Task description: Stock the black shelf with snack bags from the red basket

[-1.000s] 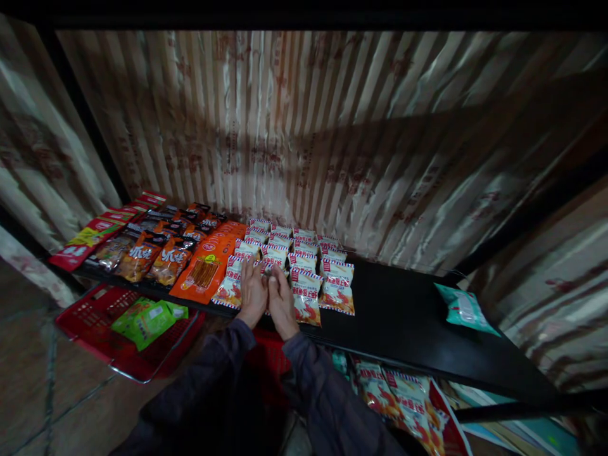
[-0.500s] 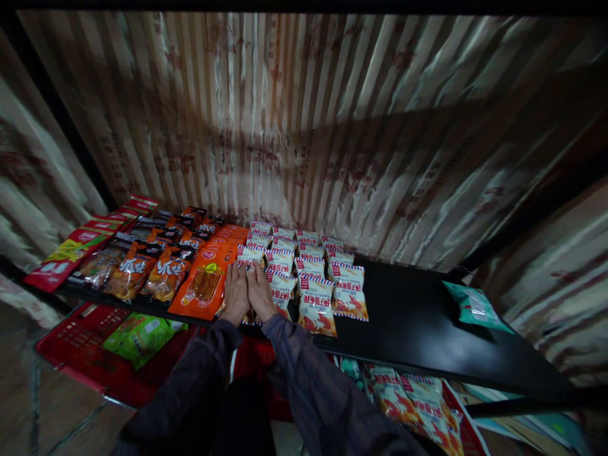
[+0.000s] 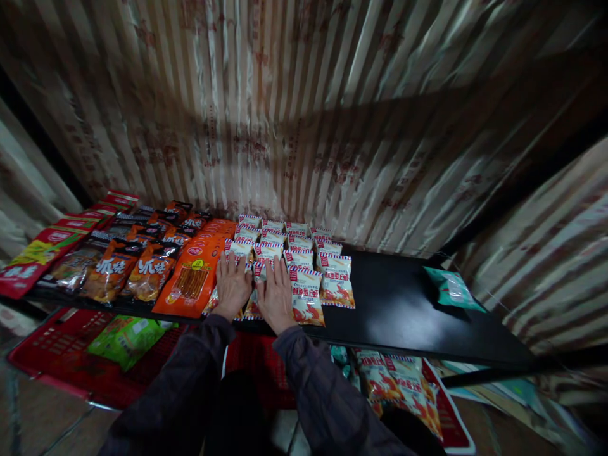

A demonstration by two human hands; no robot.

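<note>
On a black shelf (image 3: pixel 380 316), white snack bags (image 3: pixel 308 297) with red lettering lie in overlapping rows. My left hand (image 3: pixel 232 285) rests flat on the front bags of the leftmost white row, fingers spread. Beside it, a small gap away, my right hand (image 3: pixel 276 294) lies on the neighbouring white bags with its fingers stretched out. Both palms partly cover the bags under them. Just left of my left hand is an orange packet (image 3: pixel 190 282) of brown sticks.
Black-and-orange bags (image 3: pixel 111 269) and red packets (image 3: pixel 35 253) fill the shelf's left end. A teal bag (image 3: pixel 453 288) lies at the right. Below are a red basket (image 3: pixel 52 354) with a green bag (image 3: pixel 128 339), and another basket (image 3: pixel 460 430) of white bags. Corrugated sheeting stands behind.
My hands, side by side and touching before, are now apart, my right hand having moved right over the white bags. The whole view has shifted slightly, with the shelf contents lying further left.
</note>
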